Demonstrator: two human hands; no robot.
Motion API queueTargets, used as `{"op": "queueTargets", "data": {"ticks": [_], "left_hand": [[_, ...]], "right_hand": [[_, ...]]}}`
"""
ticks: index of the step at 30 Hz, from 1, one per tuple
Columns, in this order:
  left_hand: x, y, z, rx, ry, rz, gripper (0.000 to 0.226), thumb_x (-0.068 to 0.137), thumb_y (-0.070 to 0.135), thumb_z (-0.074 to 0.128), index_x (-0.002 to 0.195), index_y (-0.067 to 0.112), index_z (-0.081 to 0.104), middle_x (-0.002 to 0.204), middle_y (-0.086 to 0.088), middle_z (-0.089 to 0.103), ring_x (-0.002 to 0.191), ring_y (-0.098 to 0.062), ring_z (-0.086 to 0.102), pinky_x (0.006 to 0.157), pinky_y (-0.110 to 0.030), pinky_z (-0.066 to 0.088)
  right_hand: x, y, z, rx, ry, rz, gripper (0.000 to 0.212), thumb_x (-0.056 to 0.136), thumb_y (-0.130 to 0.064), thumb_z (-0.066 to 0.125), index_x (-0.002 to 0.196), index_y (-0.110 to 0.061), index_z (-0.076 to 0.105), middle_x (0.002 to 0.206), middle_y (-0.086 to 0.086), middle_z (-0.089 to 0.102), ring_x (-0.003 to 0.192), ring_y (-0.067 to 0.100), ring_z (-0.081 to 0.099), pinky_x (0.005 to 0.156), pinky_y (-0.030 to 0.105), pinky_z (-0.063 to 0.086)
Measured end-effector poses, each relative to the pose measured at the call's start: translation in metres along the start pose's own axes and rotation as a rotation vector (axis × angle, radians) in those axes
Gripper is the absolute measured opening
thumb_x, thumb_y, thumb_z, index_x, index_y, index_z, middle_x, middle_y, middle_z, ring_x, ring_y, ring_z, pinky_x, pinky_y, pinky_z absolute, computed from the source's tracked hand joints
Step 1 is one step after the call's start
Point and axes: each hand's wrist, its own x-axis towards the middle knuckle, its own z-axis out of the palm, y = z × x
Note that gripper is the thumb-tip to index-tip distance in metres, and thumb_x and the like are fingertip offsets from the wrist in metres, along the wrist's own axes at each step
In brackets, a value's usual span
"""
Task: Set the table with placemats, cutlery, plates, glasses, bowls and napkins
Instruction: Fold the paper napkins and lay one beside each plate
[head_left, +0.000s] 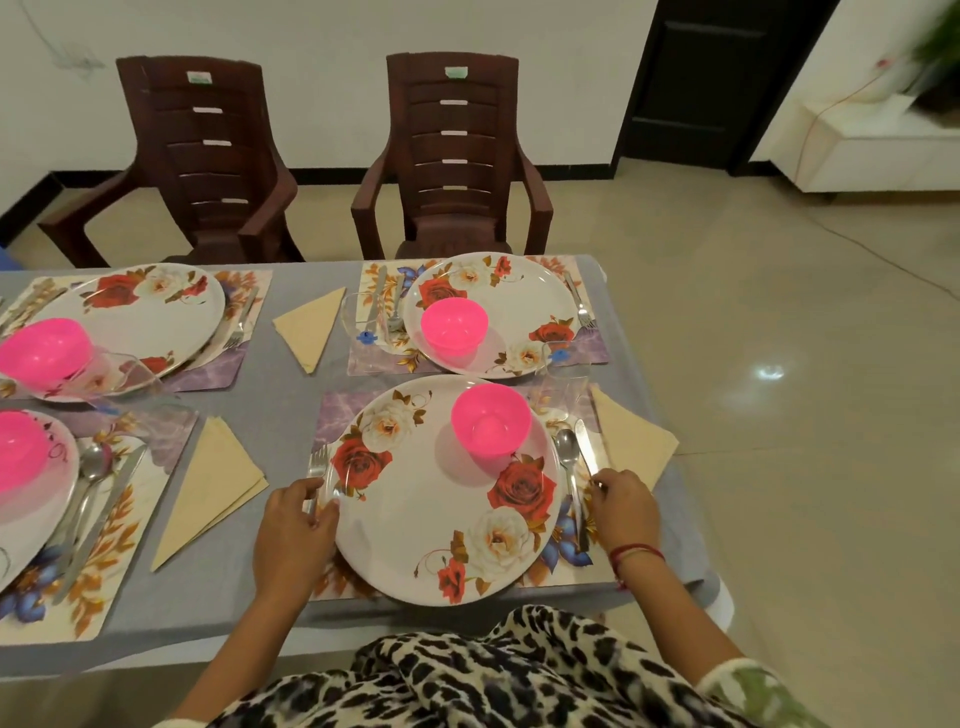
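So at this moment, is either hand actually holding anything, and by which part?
The left hand grips the fork by its handle. The right hand fingers the knife at its handle; a full grip cannot be told.

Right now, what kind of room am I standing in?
Most likely a home dining area. A table under a grey cloth is laid with floral plates, pink bowls and cutlery, two brown plastic armchairs stand behind it, and the floor is glossy tile.

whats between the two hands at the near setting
In the head view, the floral plate with a pink bowl on it lies between the left hand and right hand.
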Motion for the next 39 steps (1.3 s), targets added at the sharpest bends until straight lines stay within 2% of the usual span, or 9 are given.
{"op": "queueTargets", "data": {"ticks": [9,13,15,18,23,27,33,36,39], "left_hand": [[-0.005,0.002,0.005,0.008,-0.026,0.007,0.037,0.09,0.026,0.061,0.124,0.011,0.055,0.122,-0.013,0.052,0.09,-0.025,0.06,0.077,-0.035,0.047],[-0.007,0.001,0.006,0.017,-0.032,0.018,0.038,0.09,0.024,0.061,0.125,0.011,0.055,0.121,-0.013,0.052,0.091,-0.026,0.06,0.077,-0.036,0.048],[-0.008,0.001,0.006,0.015,-0.035,0.025,0.038,0.09,0.023,0.061,0.125,0.011,0.055,0.122,-0.013,0.052,0.092,-0.027,0.06,0.078,-0.038,0.049],[-0.01,-0.001,0.006,0.015,-0.029,0.01,0.038,0.09,0.024,0.06,0.126,0.011,0.055,0.124,-0.014,0.052,0.093,-0.028,0.06,0.08,-0.043,0.051],[-0.006,-0.008,0.005,0.046,0.039,-0.026,0.034,0.091,0.028,0.058,0.119,0.009,0.059,0.118,-0.016,0.056,0.097,-0.029,0.057,0.078,-0.041,0.047],[0.002,-0.016,0.001,0.05,0.055,-0.14,0.03,0.091,0.019,0.054,0.118,0.007,0.06,0.116,-0.017,0.057,0.099,-0.032,0.057,0.082,-0.042,0.046],[0.004,-0.016,0.008,0.129,0.019,-0.173,0.018,0.091,0.01,0.045,0.094,0.006,0.063,0.092,-0.016,0.059,0.077,-0.029,0.056,0.07,-0.04,0.051],[0.004,-0.014,0.01,0.091,0.017,-0.177,0.019,0.091,0.01,0.049,0.104,0.006,0.062,0.099,-0.017,0.059,0.085,-0.033,0.057,0.076,-0.042,0.049],[0.011,-0.021,0.006,-0.055,0.031,-0.203,0.027,0.09,0.005,0.052,0.116,0.003,0.06,0.108,-0.018,0.063,0.093,-0.034,0.059,0.079,-0.04,0.048]], "right_hand": [[-0.003,-0.009,0.0,-0.044,0.016,0.063,0.023,0.096,-0.023,0.047,0.099,-0.011,0.066,0.092,0.008,0.061,0.079,0.021,0.059,0.066,0.026,0.043],[-0.005,-0.008,-0.001,-0.039,0.015,0.073,0.022,0.096,-0.024,0.048,0.098,-0.011,0.066,0.092,0.007,0.061,0.074,0.017,0.053,0.064,0.022,0.037],[-0.004,-0.003,-0.004,0.014,0.023,0.058,0.02,0.094,-0.024,0.051,0.098,-0.012,0.066,0.095,0.008,0.062,0.079,0.02,0.056,0.065,0.025,0.039],[0.003,0.01,-0.013,0.096,0.153,-0.031,0.021,0.088,-0.021,0.06,0.105,-0.009,0.066,0.104,0.012,0.062,0.093,0.029,0.057,0.075,0.033,0.043],[0.031,0.031,-0.02,-0.014,0.155,-0.115,0.037,0.086,-0.019,0.064,0.12,-0.006,0.059,0.127,0.021,0.053,0.113,0.04,0.051,0.089,0.047,0.046],[0.022,0.034,-0.014,0.068,0.257,-0.125,0.026,0.081,-0.005,0.065,0.106,-0.002,0.065,0.105,0.024,0.059,0.092,0.043,0.056,0.079,0.047,0.048],[-0.027,0.041,-0.004,0.242,0.27,0.173,0.014,0.087,-0.005,0.054,0.099,0.002,0.06,0.094,0.026,0.059,0.084,0.041,0.057,0.072,0.041,0.046],[-0.036,0.041,0.002,0.162,0.223,0.181,0.01,0.087,-0.007,0.053,0.085,0.001,0.059,0.082,0.024,0.061,0.075,0.037,0.056,0.063,0.034,0.038],[-0.037,0.036,-0.001,0.15,0.2,0.21,0.012,0.087,-0.007,0.053,0.084,0.001,0.062,0.081,0.022,0.061,0.075,0.036,0.057,0.063,0.032,0.036]]}}
